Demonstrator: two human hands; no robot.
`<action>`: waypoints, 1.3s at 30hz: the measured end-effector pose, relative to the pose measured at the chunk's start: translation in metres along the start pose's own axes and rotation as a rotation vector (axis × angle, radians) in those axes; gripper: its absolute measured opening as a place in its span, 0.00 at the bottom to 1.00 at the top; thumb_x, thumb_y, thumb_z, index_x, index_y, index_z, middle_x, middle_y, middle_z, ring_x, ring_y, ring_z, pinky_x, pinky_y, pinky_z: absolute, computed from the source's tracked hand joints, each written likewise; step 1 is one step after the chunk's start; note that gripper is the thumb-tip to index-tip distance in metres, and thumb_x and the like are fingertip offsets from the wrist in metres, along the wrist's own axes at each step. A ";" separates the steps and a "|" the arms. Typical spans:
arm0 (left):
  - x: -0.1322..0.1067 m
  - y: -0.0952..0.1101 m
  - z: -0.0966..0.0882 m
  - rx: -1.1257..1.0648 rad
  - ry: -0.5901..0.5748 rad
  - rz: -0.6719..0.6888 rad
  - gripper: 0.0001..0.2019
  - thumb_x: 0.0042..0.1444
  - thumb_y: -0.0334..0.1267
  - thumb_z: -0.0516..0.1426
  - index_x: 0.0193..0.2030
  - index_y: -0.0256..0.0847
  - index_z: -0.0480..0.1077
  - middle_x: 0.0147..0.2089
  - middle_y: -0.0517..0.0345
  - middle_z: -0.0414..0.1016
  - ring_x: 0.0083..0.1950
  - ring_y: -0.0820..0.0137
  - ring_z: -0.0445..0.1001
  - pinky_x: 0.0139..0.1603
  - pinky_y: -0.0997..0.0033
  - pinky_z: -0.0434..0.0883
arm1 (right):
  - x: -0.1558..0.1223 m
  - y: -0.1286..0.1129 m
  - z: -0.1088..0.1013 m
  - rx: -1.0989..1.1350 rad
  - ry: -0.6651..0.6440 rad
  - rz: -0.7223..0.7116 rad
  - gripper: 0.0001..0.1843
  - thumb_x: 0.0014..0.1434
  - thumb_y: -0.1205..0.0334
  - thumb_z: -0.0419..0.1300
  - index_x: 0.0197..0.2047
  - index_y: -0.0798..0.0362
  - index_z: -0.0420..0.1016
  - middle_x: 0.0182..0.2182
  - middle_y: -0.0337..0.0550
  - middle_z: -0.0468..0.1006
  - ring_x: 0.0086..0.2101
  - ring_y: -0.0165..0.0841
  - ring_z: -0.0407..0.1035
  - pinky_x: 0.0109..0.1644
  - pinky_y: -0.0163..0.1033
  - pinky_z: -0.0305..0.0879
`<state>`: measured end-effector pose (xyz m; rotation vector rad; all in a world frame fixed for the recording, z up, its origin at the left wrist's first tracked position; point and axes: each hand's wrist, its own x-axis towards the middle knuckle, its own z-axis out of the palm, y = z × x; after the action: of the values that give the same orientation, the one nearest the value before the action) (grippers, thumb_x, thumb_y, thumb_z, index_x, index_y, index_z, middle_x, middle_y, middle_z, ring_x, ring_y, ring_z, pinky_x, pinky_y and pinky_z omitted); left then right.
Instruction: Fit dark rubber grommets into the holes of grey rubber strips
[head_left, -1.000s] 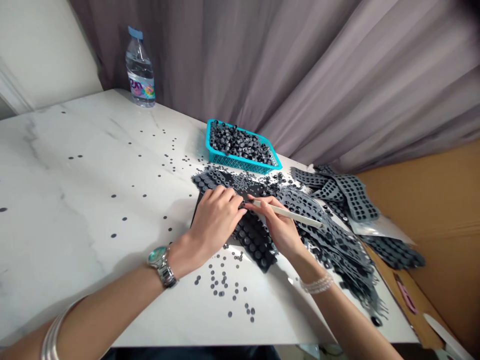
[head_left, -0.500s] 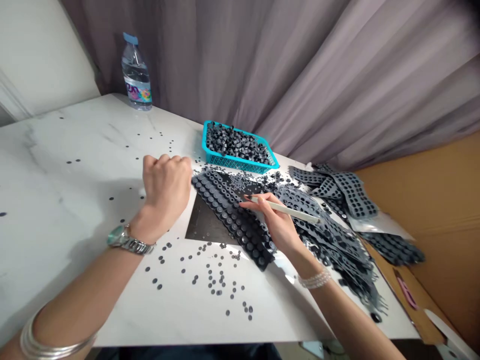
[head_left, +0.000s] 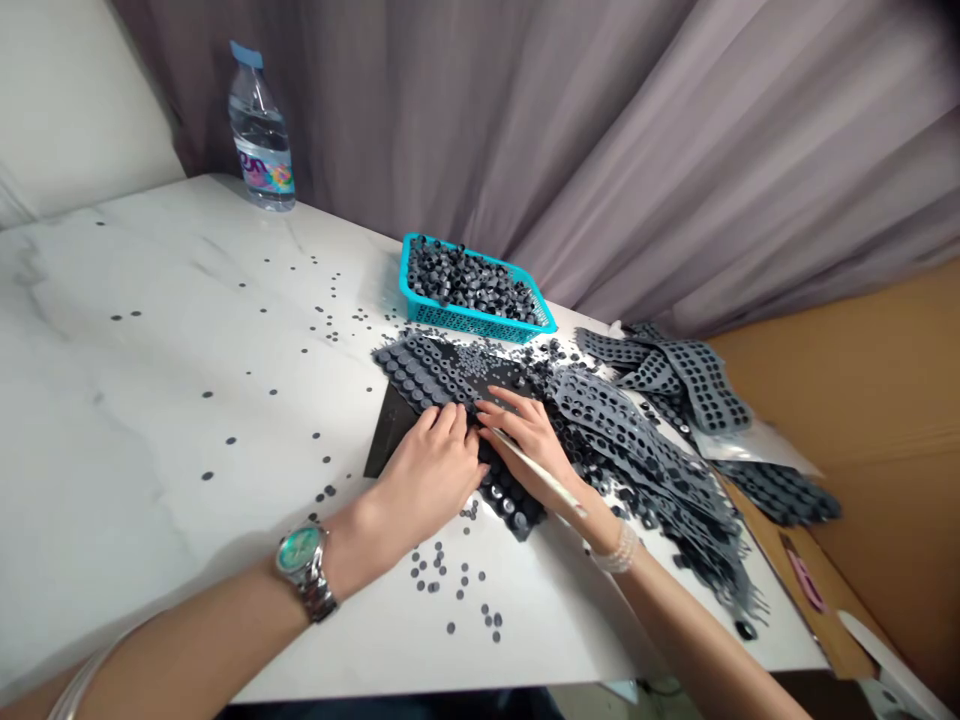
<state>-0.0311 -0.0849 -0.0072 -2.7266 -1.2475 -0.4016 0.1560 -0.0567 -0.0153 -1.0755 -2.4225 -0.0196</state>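
Observation:
My left hand (head_left: 433,470) lies on a dark grey rubber strip with rows of round pads (head_left: 427,375), fingertips close to my right hand. My right hand (head_left: 529,445) holds a long cream stick (head_left: 538,477) against its palm, with fingers resting on the strip's far part. Beneath the strip, a black flat sheet (head_left: 388,437) pokes out by my left hand. The lower end of the strip (head_left: 514,507) shows between my wrists. My hands hide the strip's middle.
A teal plastic basket (head_left: 474,300) full of dark grey rubber pieces stands behind the strip. Punched grey rubber sheets (head_left: 660,450) pile up to the right. Small dark discs (head_left: 442,580) are scattered on the white marble table (head_left: 150,330). A water bottle (head_left: 261,130) stands at the back.
My left hand has come down from its raised position onto the rubber strip. The stick in my right hand has swung to point toward my right wrist.

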 end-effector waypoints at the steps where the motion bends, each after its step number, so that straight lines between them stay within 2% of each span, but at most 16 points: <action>1: -0.001 0.000 0.001 0.002 -0.002 -0.004 0.20 0.65 0.42 0.47 0.49 0.29 0.74 0.53 0.35 0.74 0.57 0.54 0.68 0.54 0.56 0.63 | 0.001 0.001 0.001 -0.017 -0.009 -0.016 0.09 0.67 0.63 0.55 0.47 0.50 0.74 0.49 0.45 0.80 0.59 0.40 0.65 0.55 0.49 0.63; 12: -0.003 0.002 0.012 0.030 -0.014 -0.038 0.25 0.66 0.46 0.45 0.55 0.29 0.72 0.58 0.35 0.72 0.63 0.51 0.65 0.62 0.51 0.60 | 0.005 0.002 -0.002 -0.118 -0.040 -0.149 0.08 0.66 0.66 0.56 0.48 0.52 0.72 0.49 0.47 0.80 0.59 0.41 0.65 0.52 0.49 0.65; 19: -0.003 0.003 0.007 0.032 -0.049 -0.034 0.26 0.66 0.46 0.45 0.58 0.27 0.69 0.60 0.34 0.71 0.65 0.51 0.64 0.63 0.52 0.60 | 0.008 0.002 -0.002 -0.143 -0.104 -0.142 0.11 0.68 0.67 0.51 0.49 0.51 0.71 0.51 0.50 0.78 0.60 0.41 0.64 0.53 0.49 0.66; 22: -0.003 0.003 0.006 0.017 -0.060 -0.045 0.26 0.66 0.45 0.45 0.60 0.26 0.68 0.60 0.34 0.70 0.65 0.51 0.63 0.63 0.52 0.60 | 0.015 0.004 -0.003 -0.078 -0.101 -0.037 0.12 0.68 0.65 0.49 0.49 0.50 0.72 0.54 0.50 0.76 0.60 0.39 0.62 0.55 0.47 0.67; 26: -0.003 0.003 0.006 -0.005 -0.060 -0.047 0.26 0.67 0.45 0.44 0.60 0.27 0.68 0.61 0.34 0.70 0.65 0.51 0.63 0.63 0.51 0.60 | 0.019 0.014 -0.004 -0.057 0.110 0.216 0.12 0.68 0.63 0.48 0.47 0.51 0.71 0.52 0.52 0.76 0.61 0.40 0.62 0.58 0.51 0.66; 28: -0.004 0.003 0.007 -0.006 -0.053 -0.047 0.26 0.67 0.46 0.44 0.60 0.28 0.67 0.61 0.34 0.70 0.65 0.51 0.63 0.62 0.51 0.60 | 0.016 0.016 -0.006 -0.042 0.149 0.276 0.10 0.67 0.62 0.50 0.44 0.51 0.72 0.51 0.52 0.77 0.61 0.42 0.61 0.59 0.52 0.65; 31: -0.004 0.004 0.008 0.000 -0.034 -0.052 0.26 0.67 0.46 0.44 0.60 0.27 0.68 0.60 0.35 0.70 0.65 0.51 0.63 0.63 0.51 0.59 | 0.003 0.010 -0.010 -0.026 0.071 0.202 0.08 0.66 0.62 0.53 0.43 0.50 0.74 0.53 0.50 0.76 0.62 0.43 0.60 0.59 0.53 0.64; 34: -0.004 0.004 0.010 0.007 -0.019 -0.052 0.26 0.66 0.46 0.46 0.60 0.27 0.68 0.60 0.35 0.71 0.64 0.51 0.64 0.63 0.51 0.59 | -0.009 0.000 -0.011 -0.034 -0.012 0.082 0.08 0.66 0.64 0.54 0.45 0.48 0.73 0.50 0.47 0.79 0.61 0.42 0.62 0.57 0.53 0.64; 39: -0.004 0.004 0.010 0.021 -0.023 -0.057 0.26 0.66 0.46 0.45 0.60 0.27 0.68 0.61 0.35 0.70 0.64 0.52 0.64 0.62 0.52 0.60 | -0.012 -0.004 -0.007 -0.061 -0.042 -0.007 0.08 0.66 0.65 0.54 0.46 0.49 0.73 0.48 0.48 0.81 0.60 0.41 0.64 0.55 0.51 0.63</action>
<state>-0.0286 -0.0884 -0.0178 -2.6908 -1.3294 -0.3616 0.1635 -0.0696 -0.0134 -1.1046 -2.4778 -0.0740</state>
